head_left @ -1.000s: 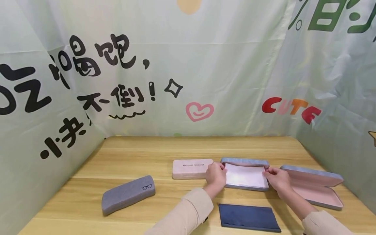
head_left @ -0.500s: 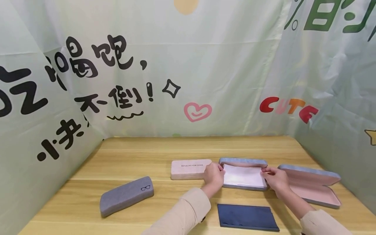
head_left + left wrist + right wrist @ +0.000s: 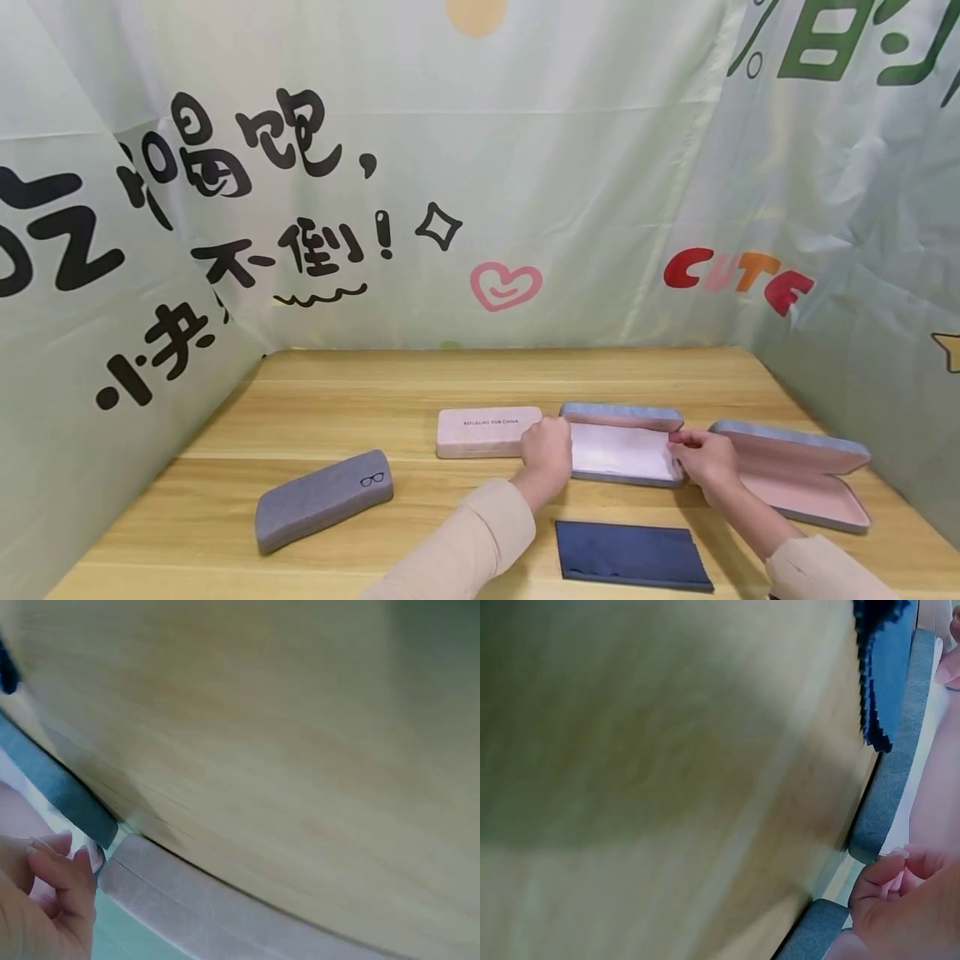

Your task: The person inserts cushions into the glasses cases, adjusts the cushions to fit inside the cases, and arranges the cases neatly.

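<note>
A blue glasses case (image 3: 622, 414) with a pink lining lies open, and a flat white cloth (image 3: 622, 450) sits inside it. At the case's left end is my left hand (image 3: 546, 457), its fingertips hidden in the head view; the left wrist view shows its fingers (image 3: 64, 874) curled and pinching at the cloth's edge. My right hand (image 3: 708, 458) pinches the cloth's right edge between thumb and fingers (image 3: 881, 881). In front of the case lies a folded navy cloth (image 3: 633, 556).
A second open blue case (image 3: 825, 502) with pink lining stands at the right. A closed pink case (image 3: 480, 433) is just left of my left hand. Farther left lies a closed grey case (image 3: 324, 502) with a glasses print. Fabric walls (image 3: 600, 167) border the table (image 3: 360, 383).
The white cloth's back edge has dropped lower and now lies flatter in the case. My left hand has turned slightly, its fingertips going out of sight. My right hand stays nearly in place.
</note>
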`<state>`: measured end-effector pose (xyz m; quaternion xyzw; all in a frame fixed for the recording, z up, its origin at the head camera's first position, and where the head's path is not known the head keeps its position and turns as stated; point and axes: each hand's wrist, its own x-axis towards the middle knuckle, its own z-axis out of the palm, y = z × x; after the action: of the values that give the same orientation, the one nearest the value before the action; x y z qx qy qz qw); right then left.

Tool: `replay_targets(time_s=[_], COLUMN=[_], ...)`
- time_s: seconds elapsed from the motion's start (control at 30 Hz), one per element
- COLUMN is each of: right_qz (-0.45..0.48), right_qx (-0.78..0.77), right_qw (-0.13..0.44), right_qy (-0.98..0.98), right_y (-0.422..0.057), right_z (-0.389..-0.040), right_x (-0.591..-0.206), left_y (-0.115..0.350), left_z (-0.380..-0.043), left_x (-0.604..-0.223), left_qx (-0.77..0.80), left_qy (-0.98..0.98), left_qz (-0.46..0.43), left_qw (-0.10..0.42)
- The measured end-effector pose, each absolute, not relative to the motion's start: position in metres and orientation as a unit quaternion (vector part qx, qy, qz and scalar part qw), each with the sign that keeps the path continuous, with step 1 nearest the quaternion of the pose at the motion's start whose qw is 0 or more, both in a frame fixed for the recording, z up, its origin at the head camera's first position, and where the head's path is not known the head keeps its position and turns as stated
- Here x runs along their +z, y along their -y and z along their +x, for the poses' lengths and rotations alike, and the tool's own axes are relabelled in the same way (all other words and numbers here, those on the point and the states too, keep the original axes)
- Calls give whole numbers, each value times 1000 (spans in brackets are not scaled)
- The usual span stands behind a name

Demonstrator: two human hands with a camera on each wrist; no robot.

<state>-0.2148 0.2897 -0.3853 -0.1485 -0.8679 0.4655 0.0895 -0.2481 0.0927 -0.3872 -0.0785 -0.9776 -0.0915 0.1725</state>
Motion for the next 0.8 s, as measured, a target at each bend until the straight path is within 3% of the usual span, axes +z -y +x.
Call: replay_targets(time_s=[0.23, 0.4, 0.8], right_qz=[-144, -86, 6], right_qx=[461, 367, 284], right_qw=[87, 126, 153], right_qy=[871, 917, 947], right_y=[-291, -295, -292], right_z=[-210, -202, -195], right_x=[-380, -375, -358], left_y=[-83, -69, -43], left_z=[-244, -236, -232], left_x=[-388, -387, -406], left_qx=[-79, -127, -368], left_qy=[967, 952, 887], left_qz=[-155, -218, -275], left_qw=[188, 173, 50])
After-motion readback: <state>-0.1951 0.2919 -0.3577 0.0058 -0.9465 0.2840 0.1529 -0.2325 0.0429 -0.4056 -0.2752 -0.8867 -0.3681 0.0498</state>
